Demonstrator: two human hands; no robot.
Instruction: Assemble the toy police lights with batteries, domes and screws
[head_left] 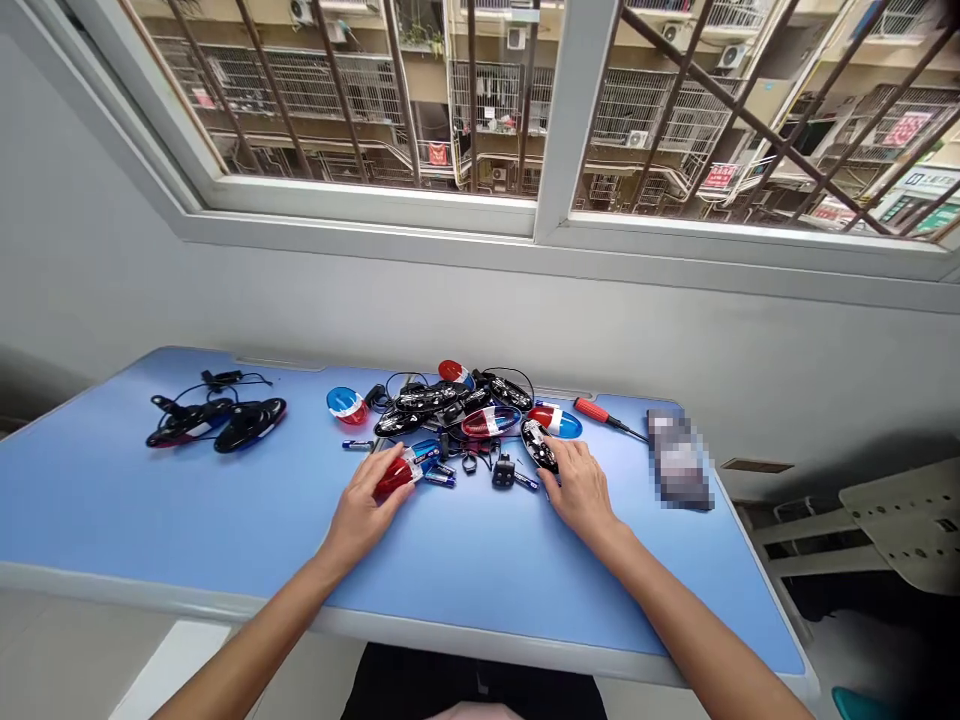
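Red-and-blue shell (400, 474) is what we hold in our left hand (367, 500), at the near left edge of the pile (431, 398) of dark lamp parts, cables and coloured covers. Biggest in our view is the barred window (551, 120), beyond the pile, with building fronts outside it. Next comes the blue table (225, 530), which bears the pile near its far edge. Off to the right of the pile, past the table's end, we see a pale chair (896, 520).

Our left thumb and fingers close around the shell from both sides. Our right hand (581, 490), at the pile's right edge, has a narrow grip, thumb and fingertips on the near end of a black shell (537, 444).

Well left of the pile we have two black lamps (251, 425), side by side with their cables. Well to its right lies a flat item (679, 460), blurred out, and between them a red-handled screwdriver (592, 409). Just left of the pile sits a blue-and-red cover (346, 405). Smaller still, along its near side, are a black bracket (503, 472) and a few batteries (441, 479).
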